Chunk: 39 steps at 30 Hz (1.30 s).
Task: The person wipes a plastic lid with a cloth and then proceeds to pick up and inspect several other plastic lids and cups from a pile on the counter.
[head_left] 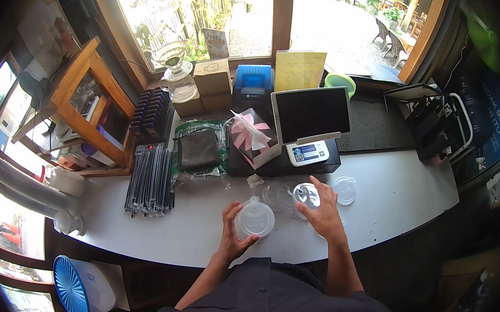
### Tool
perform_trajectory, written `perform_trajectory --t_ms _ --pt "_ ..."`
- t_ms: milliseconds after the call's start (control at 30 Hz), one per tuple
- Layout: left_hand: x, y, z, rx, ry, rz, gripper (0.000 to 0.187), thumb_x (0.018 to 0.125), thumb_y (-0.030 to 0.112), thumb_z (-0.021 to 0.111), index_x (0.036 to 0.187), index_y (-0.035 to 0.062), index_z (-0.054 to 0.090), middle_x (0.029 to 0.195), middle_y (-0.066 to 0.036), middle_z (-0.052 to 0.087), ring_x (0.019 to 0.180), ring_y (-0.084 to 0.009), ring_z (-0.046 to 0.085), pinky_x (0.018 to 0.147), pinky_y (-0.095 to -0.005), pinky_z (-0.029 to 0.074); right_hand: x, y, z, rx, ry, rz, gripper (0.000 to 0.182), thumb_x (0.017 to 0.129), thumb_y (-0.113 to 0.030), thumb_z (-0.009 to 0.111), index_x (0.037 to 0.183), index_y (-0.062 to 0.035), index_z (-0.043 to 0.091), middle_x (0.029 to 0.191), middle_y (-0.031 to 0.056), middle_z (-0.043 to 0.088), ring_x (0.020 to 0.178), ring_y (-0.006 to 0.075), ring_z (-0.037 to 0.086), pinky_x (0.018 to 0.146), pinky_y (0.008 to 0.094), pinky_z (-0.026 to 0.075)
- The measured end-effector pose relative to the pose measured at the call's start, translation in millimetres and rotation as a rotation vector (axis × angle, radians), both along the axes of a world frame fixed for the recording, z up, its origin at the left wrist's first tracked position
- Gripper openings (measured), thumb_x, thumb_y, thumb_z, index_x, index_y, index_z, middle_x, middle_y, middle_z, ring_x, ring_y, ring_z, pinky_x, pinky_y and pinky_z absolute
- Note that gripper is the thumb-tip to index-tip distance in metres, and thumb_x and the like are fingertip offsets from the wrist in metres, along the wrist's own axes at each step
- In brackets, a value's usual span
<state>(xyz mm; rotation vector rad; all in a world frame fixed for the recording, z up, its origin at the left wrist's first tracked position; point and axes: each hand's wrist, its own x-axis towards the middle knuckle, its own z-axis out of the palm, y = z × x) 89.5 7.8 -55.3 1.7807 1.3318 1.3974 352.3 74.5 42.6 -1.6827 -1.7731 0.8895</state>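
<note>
My left hand (233,235) curls around the side of a round, translucent plastic lid (256,219) with a small tab at its far edge. Its thumb and fingers are on the rim. To the right, my right hand (323,212) has its thumb and fingers about a clear round plastic cup (306,195) with a shiny face. Between the hands, more clear plastic cups (275,195) lie on the table. Just beyond my right fingers, a loose clear lid (345,190) rests flat on the white table (401,196).
A tablet on a stand (312,114) faces me behind the hands. Beside it sits a dark box with a pink ribbon (249,133). Wrapped black straws (151,178) and a dark pouch (199,150) lie left. A black mesh mat (374,126) is at the back right.
</note>
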Motion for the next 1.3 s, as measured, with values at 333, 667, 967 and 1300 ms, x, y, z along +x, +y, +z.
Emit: perform_trajectory --t_ms 333,667,967,1300 --pt "8 -6 61 0.095 -0.055 -0.247 0.083 0.089 0.040 0.078 0.149 0.0005 0.037 0.139 -0.021 0.053 0.120 -0.0334 0.056 0.099 -0.0447 0.047 -70 -37 12 0.137 0.549 0.328 0.096 0.088 -0.047 0.078 0.159 -0.0064 0.028 0.151 0.0248 0.031 0.139 0.0368 0.037 0.108 0.0413 0.041" --pt "3 -12 66 -0.305 -0.560 -0.233 0.066 0.096 0.001 0.054 0.156 0.0011 0.027 0.110 -0.014 0.062 0.095 -0.0169 0.064 0.087 -0.0343 0.056 -59 -35 0 0.119 0.494 0.213 0.050 0.102 -0.016 0.063 0.145 -0.0042 0.041 0.095 0.0016 0.058 0.091 0.0101 0.055 0.086 0.0264 0.045" --pt "-5 -1 77 -0.090 0.115 0.091 0.045 0.090 0.011 0.065 0.132 -0.0011 0.060 0.103 -0.014 0.059 0.090 -0.0240 0.059 0.083 -0.0359 0.051 -66 -38 -10 0.264 0.180 0.205 0.039 0.093 -0.024 0.071 0.125 -0.0041 0.061 0.100 0.0104 0.063 0.095 0.0267 0.061 0.093 0.0407 0.042" --pt "-6 5 44 -0.193 0.039 0.102 0.044 0.090 0.013 0.065 0.132 0.0003 0.060 0.110 -0.014 0.057 0.101 -0.0243 0.056 0.086 -0.0344 0.048 -70 -31 -26 0.115 0.316 0.200 0.039 0.094 -0.024 0.071 0.123 -0.0010 0.060 0.113 0.0170 0.057 0.105 0.0303 0.061 0.086 0.0377 0.051"
